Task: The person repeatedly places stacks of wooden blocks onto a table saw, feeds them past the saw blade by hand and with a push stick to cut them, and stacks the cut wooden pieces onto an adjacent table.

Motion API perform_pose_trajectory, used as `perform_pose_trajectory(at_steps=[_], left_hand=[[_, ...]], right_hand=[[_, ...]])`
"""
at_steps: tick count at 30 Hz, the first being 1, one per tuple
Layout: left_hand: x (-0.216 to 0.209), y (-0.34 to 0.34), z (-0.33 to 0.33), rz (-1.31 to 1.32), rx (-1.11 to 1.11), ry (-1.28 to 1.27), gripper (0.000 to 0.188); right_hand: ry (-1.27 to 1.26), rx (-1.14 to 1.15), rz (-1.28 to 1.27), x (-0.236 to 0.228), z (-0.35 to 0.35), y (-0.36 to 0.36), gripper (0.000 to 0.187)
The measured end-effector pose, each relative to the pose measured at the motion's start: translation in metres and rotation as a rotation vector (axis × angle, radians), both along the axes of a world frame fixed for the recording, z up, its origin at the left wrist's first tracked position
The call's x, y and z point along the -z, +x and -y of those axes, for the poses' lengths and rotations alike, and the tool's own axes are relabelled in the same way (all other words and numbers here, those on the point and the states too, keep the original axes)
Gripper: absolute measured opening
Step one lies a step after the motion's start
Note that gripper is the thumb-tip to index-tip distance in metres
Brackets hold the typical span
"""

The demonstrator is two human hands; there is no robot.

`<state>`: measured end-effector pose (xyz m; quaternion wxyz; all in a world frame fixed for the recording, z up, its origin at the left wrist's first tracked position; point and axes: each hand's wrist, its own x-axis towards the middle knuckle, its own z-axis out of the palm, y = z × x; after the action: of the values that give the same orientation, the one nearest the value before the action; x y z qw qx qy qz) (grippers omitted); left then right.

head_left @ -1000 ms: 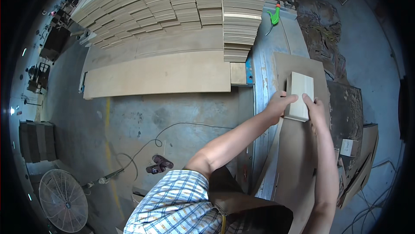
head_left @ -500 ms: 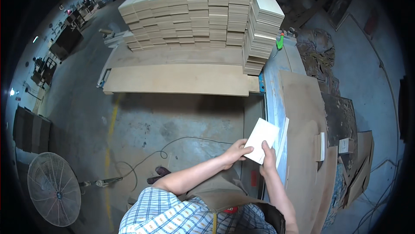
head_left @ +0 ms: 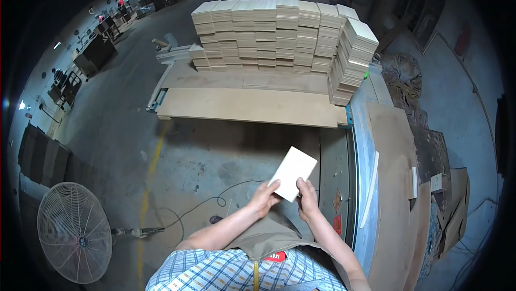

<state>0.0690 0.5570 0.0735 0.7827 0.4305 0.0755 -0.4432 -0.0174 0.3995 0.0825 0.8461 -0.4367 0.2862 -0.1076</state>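
Observation:
Both of my hands hold a pale rectangular wooden board (head_left: 293, 173) in front of my apron, tilted with its far corner pointing away. My left hand (head_left: 264, 198) grips its near left edge, thumb on the top face. On the lower right edge, my right hand (head_left: 307, 199) is closed with its thumb pressing on the face. The fingers beneath the board are hidden. Beyond it, tall stacks of similar boards (head_left: 266, 36) stand in a row on a bench, with one stack (head_left: 352, 60) nearer at the right end.
A long plank (head_left: 242, 106) lies along the bench's front edge. To my right runs a metal-edged worktable (head_left: 365, 151) with a thin white strip (head_left: 370, 189) and a brown sheet (head_left: 391, 173) on it. A large fan (head_left: 75, 232) stands at left; a cable (head_left: 207, 205) crosses the floor.
My hands and the board have moved left, away from the worktable's edge, and now sit in front of my body. The view has turned somewhat, so the stacks appear farther right and lower.

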Motion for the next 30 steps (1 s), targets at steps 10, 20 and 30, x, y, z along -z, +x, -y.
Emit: perform_pose_trajectory(at_steps=[10,20,30], left_hand=[[-0.016,0.328,-0.138,0.148,-0.479,-0.011,0.057],[-0.049,0.704,-0.175,0.23,-0.586,0.087,0.076],[-0.096,0.789,-0.113,0.189,-0.455,0.257,0.058]], right_hand=[[0.129,-0.21,-0.429,0.058,-0.023,0.06,0.021],[0.126,-0.253,-0.547,0.06,-0.061,0.172,0.015],[0.168,-0.137,-0.605,0.067,-0.063,0.195,0.016]])
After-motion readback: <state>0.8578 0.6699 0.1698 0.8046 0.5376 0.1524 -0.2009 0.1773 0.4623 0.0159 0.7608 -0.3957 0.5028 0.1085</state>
